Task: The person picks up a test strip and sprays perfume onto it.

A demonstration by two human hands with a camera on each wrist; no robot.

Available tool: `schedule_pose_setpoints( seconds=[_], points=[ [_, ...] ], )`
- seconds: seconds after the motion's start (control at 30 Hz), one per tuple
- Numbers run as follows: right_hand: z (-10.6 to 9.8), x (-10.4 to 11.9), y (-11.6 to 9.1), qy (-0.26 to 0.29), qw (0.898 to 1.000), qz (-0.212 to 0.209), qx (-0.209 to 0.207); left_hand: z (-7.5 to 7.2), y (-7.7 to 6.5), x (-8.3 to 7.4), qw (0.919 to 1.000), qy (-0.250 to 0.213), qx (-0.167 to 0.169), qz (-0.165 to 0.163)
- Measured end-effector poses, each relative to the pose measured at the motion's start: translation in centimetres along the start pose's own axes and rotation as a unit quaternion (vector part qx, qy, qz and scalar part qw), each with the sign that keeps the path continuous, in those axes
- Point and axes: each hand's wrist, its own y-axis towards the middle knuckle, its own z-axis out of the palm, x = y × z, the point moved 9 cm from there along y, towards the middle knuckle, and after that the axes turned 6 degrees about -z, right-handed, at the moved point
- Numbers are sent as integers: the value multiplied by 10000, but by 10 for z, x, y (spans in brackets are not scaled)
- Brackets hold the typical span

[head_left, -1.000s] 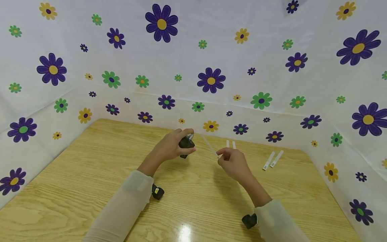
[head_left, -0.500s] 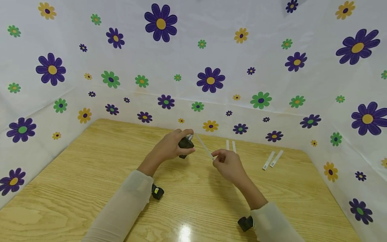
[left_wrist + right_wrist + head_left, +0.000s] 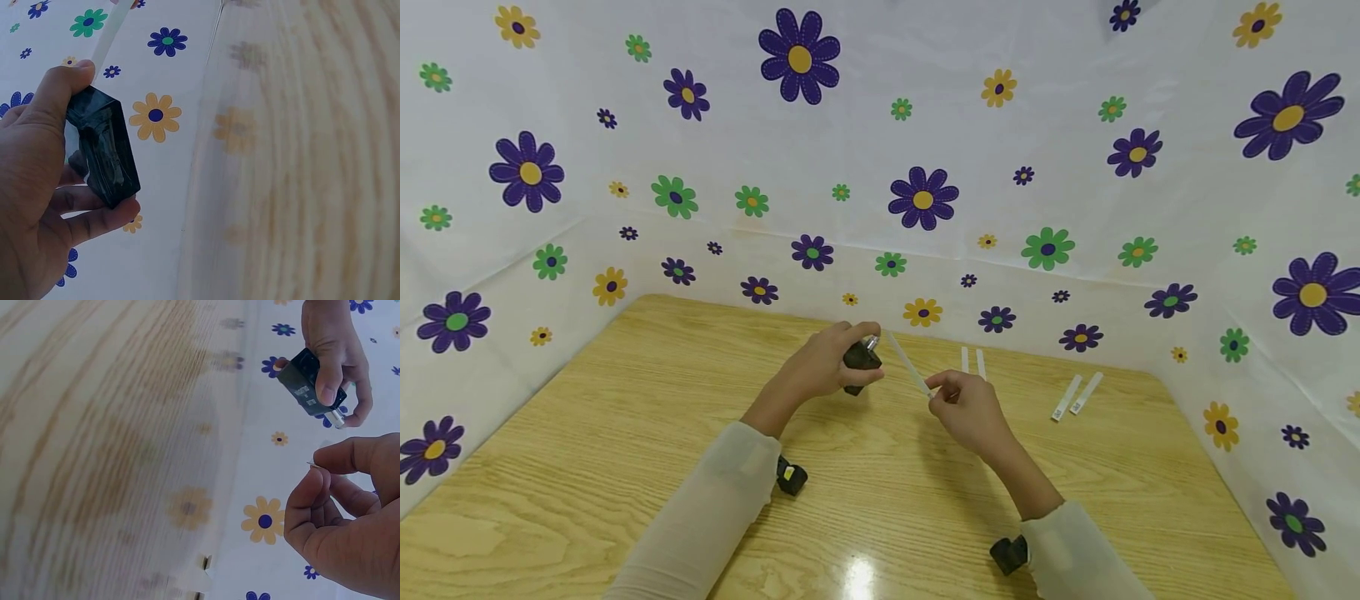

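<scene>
A dark glass perfume bottle [image 3: 861, 356] is in my left hand [image 3: 822, 360], raised over the far middle of the table. Fingers curl round the bottle's body, and the index finger lies over its silver spray nozzle [image 3: 337, 418]. In the left wrist view the dark faceted bottle [image 3: 111, 147] spans from finger to finger. My right hand [image 3: 973, 410] pinches one end of a thin white paper strip [image 3: 910, 364] between thumb and fingertips. The strip slants up and left, its free end close to the nozzle. Seen from the right wrist, the strip shows only as a small white edge.
Two white paper strips [image 3: 1065, 398] with small print lie side by side on the right of the wooden table [image 3: 700, 400]. Two more strips [image 3: 980, 360] lie behind my right hand, partly covered. A white flowered cloth [image 3: 850, 150] encloses the back and sides.
My right hand has moved slightly left, bringing the strip's tip closer to the bottle's nozzle, and has held there over the last half second. The left hand and bottle stay nearly still.
</scene>
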Motion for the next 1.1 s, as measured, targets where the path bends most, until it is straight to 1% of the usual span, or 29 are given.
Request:
schedule_pose_setpoints(
  seconds=[0.1,0.27,0.5,0.73,1.1],
  points=[
    [0,0,0,-24,10000,7,1,0,0,0,10000,-35,0,25],
    [0,-1,0,-66,10000,-11,-7,0,0,1,10000,-19,-13,-29],
    [-1,-1,0,-24,10000,4,8,-3,-1,-2,9998,42,-182,75],
    [-2,0,0,5,10000,14,-12,-4,-1,-1,9998,115,-176,27],
    [-3,-1,-1,-40,10000,28,-11,-4,-2,-1,9997,-20,-236,2]
  ],
)
